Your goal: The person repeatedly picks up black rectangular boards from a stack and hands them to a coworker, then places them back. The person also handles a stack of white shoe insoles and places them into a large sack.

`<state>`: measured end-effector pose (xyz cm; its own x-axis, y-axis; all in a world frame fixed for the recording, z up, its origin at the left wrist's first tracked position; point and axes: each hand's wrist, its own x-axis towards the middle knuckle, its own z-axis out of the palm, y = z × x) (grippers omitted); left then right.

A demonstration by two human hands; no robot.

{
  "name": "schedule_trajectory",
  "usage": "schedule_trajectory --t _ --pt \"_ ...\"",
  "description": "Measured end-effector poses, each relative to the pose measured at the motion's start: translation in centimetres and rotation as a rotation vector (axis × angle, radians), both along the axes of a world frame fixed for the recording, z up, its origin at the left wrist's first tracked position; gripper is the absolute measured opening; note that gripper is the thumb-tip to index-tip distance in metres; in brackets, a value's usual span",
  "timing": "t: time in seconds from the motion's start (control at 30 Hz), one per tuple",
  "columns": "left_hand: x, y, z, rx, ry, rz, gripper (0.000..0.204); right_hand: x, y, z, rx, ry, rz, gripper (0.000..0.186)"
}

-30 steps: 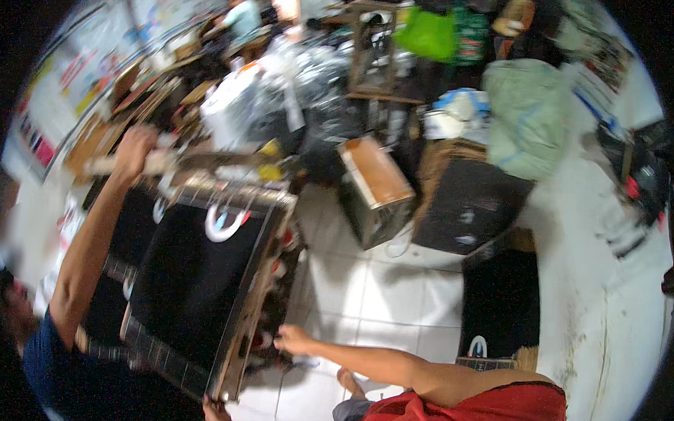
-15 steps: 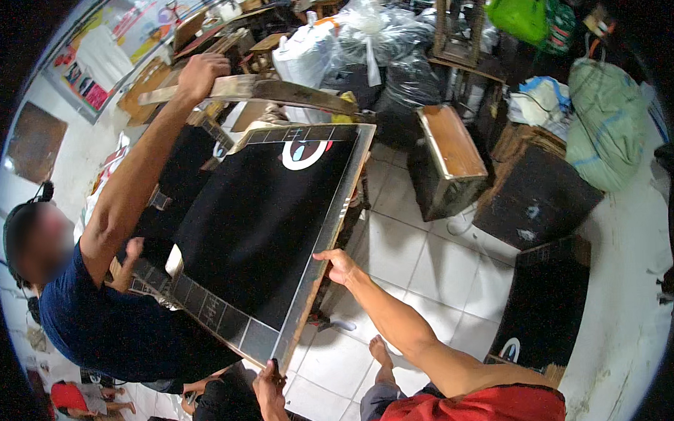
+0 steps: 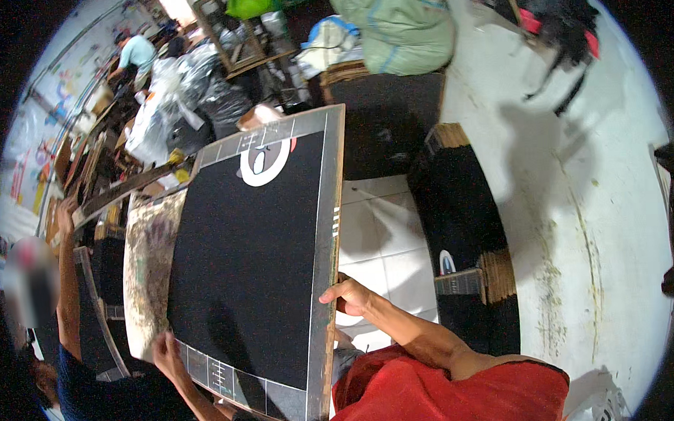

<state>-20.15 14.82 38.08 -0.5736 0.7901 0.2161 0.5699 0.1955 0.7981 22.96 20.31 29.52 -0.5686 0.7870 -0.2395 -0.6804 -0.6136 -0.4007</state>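
A large black panel (image 3: 249,243) with a grey, line-marked border and a white-ringed printed motif is tilted in front of me. My right hand (image 3: 349,295) is closed on its right edge, thumb on the upper face. Around the panel's near left corner, my left hand (image 3: 168,354) has its fingers bent and pressed together at the edge. A pale, stained board (image 3: 151,254) shows beyond the panel's left side. At far left, a co-worker's raised hand (image 3: 66,216) holds the end of a long wooden bar (image 3: 125,190).
Stacked black panels (image 3: 463,206) stand on the right along the white wall (image 3: 553,225). Behind them are a dark box (image 3: 382,123) and a large green sack (image 3: 394,27). Plastic-wrapped bags (image 3: 174,105) are piled at the back left. White floor tiles (image 3: 386,246) show between.
My view has turned to the right. My left hand has moved from the near right corner to the near left corner. My right hand stays on the right edge. The co-worker's bar remains raised.
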Motion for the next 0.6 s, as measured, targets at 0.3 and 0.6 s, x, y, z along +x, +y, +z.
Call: schedule_trajectory --t 0.3,0.6 --pt "4.5 24.9 13.5 -0.016 0.022 -0.383 0.063 11.5 -4.7 3.4 0.173 0.020 -0.210 0.056" --pt "15.5 29.9 26.5 -0.064 -0.023 -0.556 0.047 13.8 -5.7 1.2 0.188 0.155 -0.299 0.055"
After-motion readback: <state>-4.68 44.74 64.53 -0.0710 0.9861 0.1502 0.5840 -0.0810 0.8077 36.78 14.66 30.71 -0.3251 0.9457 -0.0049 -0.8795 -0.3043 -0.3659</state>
